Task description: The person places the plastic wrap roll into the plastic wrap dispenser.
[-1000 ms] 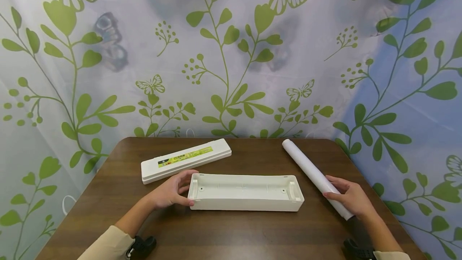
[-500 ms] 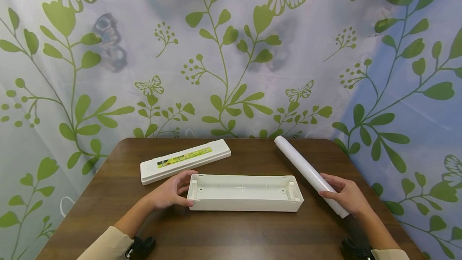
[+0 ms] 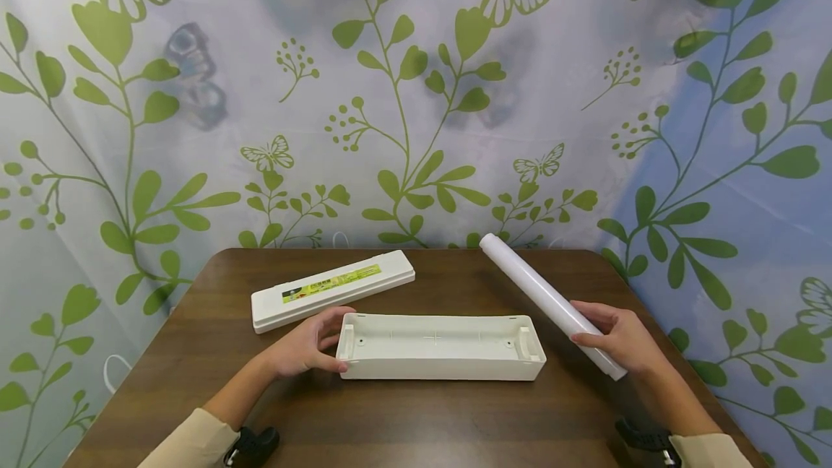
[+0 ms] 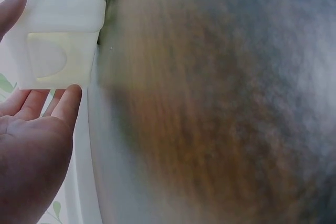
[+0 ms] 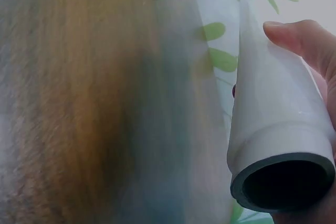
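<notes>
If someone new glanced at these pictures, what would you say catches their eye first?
Probably the white roll, gripped near its lower end by the right hand and angled up over the table's right side. Next, the open white tray at centre, its left end held by the left hand, with the labelled lid behind it.

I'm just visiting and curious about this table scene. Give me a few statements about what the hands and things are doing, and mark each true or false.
1. The right hand grips a white roll near its near end. True.
2. The open white tray already has the roll lying inside it. False: the tray holds nothing; the roll is in the right hand, beside the tray.
3. The left hand holds the tray's left end. True.
4. The lid with the yellow-green label sits on top of the tray. False: it lies apart on the brown table, behind the tray and to its left.
5. The roll is hollow at its end. True: the right wrist view shows a dark opening.
</notes>
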`<state>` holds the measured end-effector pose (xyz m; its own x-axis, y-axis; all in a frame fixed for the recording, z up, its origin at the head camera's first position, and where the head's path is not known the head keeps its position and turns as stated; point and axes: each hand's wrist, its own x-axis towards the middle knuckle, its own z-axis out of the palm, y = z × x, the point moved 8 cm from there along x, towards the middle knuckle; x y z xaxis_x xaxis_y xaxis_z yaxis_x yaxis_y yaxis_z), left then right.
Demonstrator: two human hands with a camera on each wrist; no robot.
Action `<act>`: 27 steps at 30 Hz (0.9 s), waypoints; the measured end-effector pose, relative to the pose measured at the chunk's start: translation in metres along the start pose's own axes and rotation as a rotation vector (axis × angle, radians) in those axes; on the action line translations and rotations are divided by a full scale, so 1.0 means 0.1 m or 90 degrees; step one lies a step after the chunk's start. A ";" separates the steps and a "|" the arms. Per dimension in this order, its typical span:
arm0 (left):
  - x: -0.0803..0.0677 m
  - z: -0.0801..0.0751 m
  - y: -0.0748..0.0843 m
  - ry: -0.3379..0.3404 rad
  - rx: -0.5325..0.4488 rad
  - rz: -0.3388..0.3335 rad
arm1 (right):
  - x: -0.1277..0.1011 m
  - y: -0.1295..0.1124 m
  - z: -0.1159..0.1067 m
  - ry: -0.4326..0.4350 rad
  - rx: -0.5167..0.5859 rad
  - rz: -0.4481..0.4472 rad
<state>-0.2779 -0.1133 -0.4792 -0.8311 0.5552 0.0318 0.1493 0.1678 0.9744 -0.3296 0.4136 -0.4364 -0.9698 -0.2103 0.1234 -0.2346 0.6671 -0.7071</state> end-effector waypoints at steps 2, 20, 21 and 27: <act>0.00 0.00 0.01 0.000 0.000 0.001 | 0.02 -0.06 -0.01 -0.005 -0.012 -0.013; 0.00 0.03 0.02 0.000 -0.006 -0.001 | 0.18 -0.45 0.10 -0.055 0.013 -0.067; 0.00 0.03 0.01 0.000 -0.006 0.000 | 0.19 -0.47 0.11 -0.057 0.014 -0.070; 0.00 0.03 0.02 -0.005 -0.009 0.009 | 0.23 -0.61 0.15 -0.077 0.034 -0.100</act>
<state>-0.2760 -0.1105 -0.4778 -0.8250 0.5634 0.0441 0.1539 0.1489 0.9768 -0.3368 0.3576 -0.4011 -0.9061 -0.3947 0.1527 -0.3750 0.5819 -0.7217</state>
